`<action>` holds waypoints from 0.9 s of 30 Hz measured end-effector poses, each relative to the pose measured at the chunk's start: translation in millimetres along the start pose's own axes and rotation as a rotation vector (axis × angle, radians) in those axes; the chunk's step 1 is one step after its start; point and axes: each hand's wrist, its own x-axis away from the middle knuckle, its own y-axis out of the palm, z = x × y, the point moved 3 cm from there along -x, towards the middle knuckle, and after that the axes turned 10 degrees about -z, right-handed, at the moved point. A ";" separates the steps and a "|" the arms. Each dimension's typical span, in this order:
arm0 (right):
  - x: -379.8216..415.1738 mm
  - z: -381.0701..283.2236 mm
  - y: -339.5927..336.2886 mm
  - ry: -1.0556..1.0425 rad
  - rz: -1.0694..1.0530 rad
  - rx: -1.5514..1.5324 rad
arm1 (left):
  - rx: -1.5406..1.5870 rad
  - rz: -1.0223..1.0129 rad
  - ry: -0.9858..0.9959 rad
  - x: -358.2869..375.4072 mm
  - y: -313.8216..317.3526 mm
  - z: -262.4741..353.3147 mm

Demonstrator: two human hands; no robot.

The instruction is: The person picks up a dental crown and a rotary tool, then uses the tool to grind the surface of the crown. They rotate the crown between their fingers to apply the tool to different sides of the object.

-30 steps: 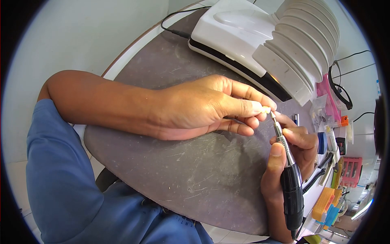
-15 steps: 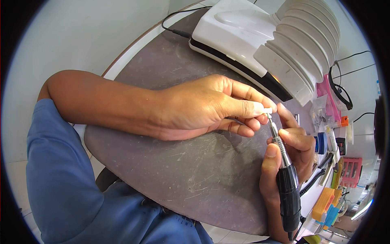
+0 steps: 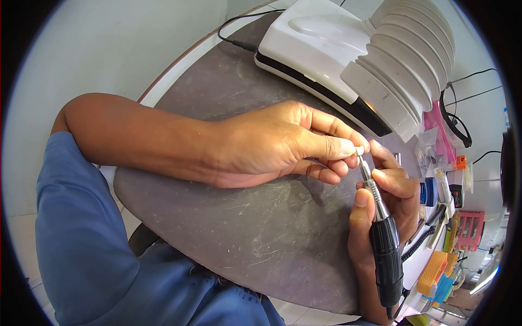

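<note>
My left hand point(image 3: 272, 141) reaches in from the left, its thumb and index finger pinched on a small white piece point(image 3: 359, 150). The other fingers of this hand are curled beneath. My right hand point(image 3: 399, 204), at the right, is wrapped round a rotary handpiece point(image 3: 386, 255) with a black body and a metal front. The handpiece slants up to the left, and its thin tip meets or nearly meets the white piece. Exact contact is too small to tell. Fingertips of both hands are close together around the piece.
A white machine point(image 3: 312, 41) with a ribbed hose point(image 3: 405, 60) stands beyond my hands on the grey table point(image 3: 261, 233). At the right are a blue-lidded container point(image 3: 429, 191), a coiled black cord point(image 3: 418, 243), a red rack point(image 3: 470, 230) and an orange block point(image 3: 432, 273).
The handpiece and my right hand have shifted very slightly up and left. The white piece looks slightly turned between my left fingertips.
</note>
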 end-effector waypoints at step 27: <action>0.2 0.5 -0.4 0.036 0.001 -0.031 | -0.025 0.014 -0.007 0.2 1.5 0.4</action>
